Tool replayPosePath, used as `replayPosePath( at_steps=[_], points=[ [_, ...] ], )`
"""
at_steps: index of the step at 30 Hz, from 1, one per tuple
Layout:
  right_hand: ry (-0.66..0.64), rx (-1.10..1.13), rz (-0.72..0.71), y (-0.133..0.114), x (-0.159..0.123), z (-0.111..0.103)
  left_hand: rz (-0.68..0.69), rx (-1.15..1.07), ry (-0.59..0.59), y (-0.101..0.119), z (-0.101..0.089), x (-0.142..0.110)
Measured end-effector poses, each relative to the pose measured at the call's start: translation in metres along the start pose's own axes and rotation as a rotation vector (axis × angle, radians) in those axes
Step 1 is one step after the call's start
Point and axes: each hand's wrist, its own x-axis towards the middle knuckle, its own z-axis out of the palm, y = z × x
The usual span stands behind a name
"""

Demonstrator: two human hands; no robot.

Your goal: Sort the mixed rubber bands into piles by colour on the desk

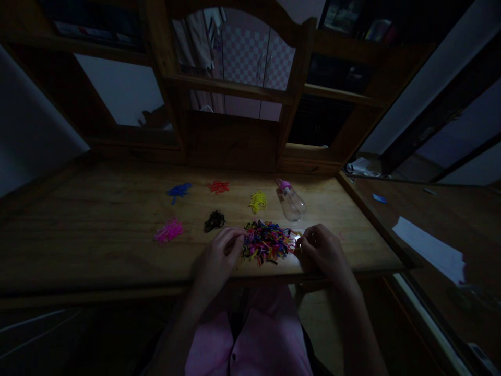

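A heaped pile of mixed-colour rubber bands (268, 241) lies near the front edge of the wooden desk. At its left side is my left hand (225, 248), thumb and forefinger brought together against the bands; what they pinch is too small to make out. My right hand (319, 244) is at the pile's right side with curled fingers, pinching at a few yellowish and dark bands there. Sorted by colour behind and left of the pile are small heaps: black bands (214, 221), yellow bands (258, 202), red bands (218, 187), blue bands (179, 192) and pink bands (169, 231).
A clear bottle with a pink top (293, 203) lies on its side behind my right hand. Wooden shelving (230, 138) rises along the desk's back. On the lower surface to the right are a white paper sheet (430, 250) and a small blue packet (379, 198).
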Motion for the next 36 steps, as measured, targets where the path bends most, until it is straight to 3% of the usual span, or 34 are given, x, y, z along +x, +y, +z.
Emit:
replayPosePath(
  at_steps=[8, 25, 36],
  points=[
    [0.032, 0.353, 0.234, 0.009, -0.004, 0.001, -0.016, -0.01, -0.002, 0.0, 0.0, 0.0],
    [0.124, 0.575, 0.222, 0.014, -0.005, -0.001, 0.001, 0.011, -0.004, 0.0, 0.0, -0.001],
    [0.151, 0.57, 0.216, 0.016, -0.008, -0.001, 0.009, -0.022, 0.005, 0.001, 0.0, 0.0]
  ],
)
